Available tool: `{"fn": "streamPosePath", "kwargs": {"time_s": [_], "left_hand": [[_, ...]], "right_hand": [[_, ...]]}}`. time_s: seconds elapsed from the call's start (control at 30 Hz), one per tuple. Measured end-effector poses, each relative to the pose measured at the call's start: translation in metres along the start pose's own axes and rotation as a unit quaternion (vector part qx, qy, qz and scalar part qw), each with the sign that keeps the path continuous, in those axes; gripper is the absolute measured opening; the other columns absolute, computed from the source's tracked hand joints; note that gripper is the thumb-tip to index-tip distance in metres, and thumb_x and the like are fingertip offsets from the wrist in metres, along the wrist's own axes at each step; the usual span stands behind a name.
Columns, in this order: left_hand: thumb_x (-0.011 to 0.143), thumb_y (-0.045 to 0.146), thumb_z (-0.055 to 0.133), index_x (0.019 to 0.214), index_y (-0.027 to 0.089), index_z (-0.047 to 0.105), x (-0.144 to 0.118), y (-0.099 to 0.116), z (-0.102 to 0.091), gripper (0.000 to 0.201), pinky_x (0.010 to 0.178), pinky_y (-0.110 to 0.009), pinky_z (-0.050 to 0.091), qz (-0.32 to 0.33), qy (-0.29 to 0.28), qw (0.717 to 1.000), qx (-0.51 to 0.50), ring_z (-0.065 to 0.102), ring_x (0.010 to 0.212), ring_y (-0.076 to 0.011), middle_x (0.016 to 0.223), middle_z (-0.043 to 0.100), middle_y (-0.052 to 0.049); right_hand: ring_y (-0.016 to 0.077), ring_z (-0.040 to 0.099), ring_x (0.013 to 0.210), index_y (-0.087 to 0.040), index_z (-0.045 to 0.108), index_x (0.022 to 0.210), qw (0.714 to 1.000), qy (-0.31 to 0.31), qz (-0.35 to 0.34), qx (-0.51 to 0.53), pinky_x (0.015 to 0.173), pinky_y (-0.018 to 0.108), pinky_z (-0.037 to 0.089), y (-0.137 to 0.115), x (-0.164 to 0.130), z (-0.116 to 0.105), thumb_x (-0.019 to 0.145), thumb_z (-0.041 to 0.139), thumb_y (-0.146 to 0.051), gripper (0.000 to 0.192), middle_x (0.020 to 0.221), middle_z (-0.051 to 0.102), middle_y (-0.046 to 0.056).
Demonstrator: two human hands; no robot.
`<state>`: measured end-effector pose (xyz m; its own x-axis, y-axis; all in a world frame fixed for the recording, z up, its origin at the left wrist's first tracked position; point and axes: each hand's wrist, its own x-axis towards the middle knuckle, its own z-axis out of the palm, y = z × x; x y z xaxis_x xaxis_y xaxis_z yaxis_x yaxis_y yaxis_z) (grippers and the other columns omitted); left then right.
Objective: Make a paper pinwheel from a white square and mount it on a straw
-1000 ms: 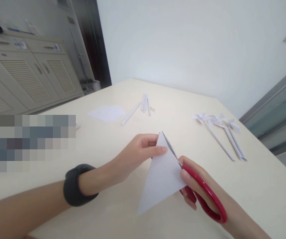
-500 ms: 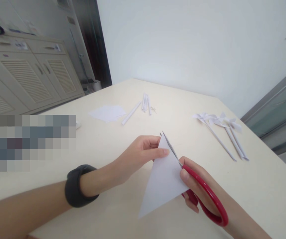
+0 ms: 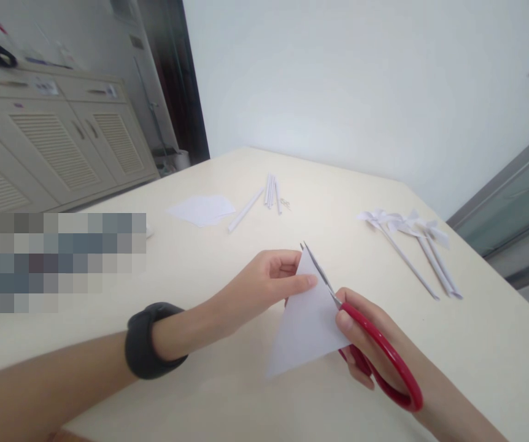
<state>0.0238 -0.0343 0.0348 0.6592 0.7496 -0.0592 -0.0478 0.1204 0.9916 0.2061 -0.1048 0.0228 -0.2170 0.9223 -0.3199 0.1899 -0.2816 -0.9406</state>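
Observation:
A white sheet of paper (image 3: 308,331), triangular in outline, is pinched near its upper corner between the thumb and fingers of my left hand (image 3: 271,279). My right hand (image 3: 361,325) grips red-handled scissors (image 3: 388,356). Their metal blades lie along the paper's right edge, with the tips just past its top corner. Part of the lower handle and some right fingers are hidden behind the paper. A dark band is on my left wrist.
Beyond my hands lie a stack of white paper (image 3: 202,210), several rolled paper sticks (image 3: 246,210) and small wire-like bits (image 3: 285,203). Paper pinwheels (image 3: 407,222) on sticks rest at the right. The table (image 3: 227,393) meets a white wall; a cabinet (image 3: 57,135) stands at the left.
The paper's lower left corner has risen a little. Both hands keep their hold, and the scissor tips remain by the top corner. The whole view has shifted slightly.

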Motion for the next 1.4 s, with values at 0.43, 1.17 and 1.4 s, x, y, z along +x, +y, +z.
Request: {"fn": "streamPosePath", "kwargs": {"time_s": [0.43, 1.17, 1.4], "left_hand": [[0.086, 0.023, 0.051, 0.058, 0.015, 0.050, 0.0015, 0.0022, 0.0019, 0.029, 0.060, -0.021, 0.037, 0.074, 0.086, 0.991, 0.070, 0.045, 0.061, -0.0095, 0.061, 0.048, 0.004], [0.084, 0.024, 0.051, 0.059, 0.016, 0.050, 0.0026, 0.0006, 0.0010, 0.027, 0.062, -0.022, 0.037, 0.046, 0.061, 0.997, -0.003, 0.045, 0.063, -0.0104, 0.062, 0.047, 0.003], [0.085, 0.027, 0.050, 0.060, 0.016, 0.048, 0.0031, -0.0044, 0.0033, 0.028, 0.064, -0.024, 0.037, 0.038, 0.068, 0.997, -0.028, 0.044, 0.064, -0.0113, 0.064, 0.047, 0.003]], "right_hand": [[0.0039, 0.028, 0.035, -0.023, 0.035, 0.076, 1.000, -0.011, 0.004, -0.002, 0.038, 0.021, 0.026, 0.0000, -0.0001, -0.0001, 0.080, 0.049, -0.064, 0.043, 0.050, 0.032, -0.012], [0.0075, 0.034, 0.037, -0.023, 0.032, 0.073, 0.999, -0.045, -0.005, -0.025, 0.043, 0.022, 0.028, 0.0007, -0.0027, -0.0014, 0.087, 0.041, -0.058, 0.039, 0.045, 0.037, -0.010], [0.0072, 0.034, 0.034, -0.023, 0.032, 0.070, 0.999, -0.021, -0.001, -0.026, 0.040, 0.023, 0.026, -0.0003, -0.0011, 0.0003, 0.085, 0.046, -0.058, 0.041, 0.044, 0.038, -0.010]]}}
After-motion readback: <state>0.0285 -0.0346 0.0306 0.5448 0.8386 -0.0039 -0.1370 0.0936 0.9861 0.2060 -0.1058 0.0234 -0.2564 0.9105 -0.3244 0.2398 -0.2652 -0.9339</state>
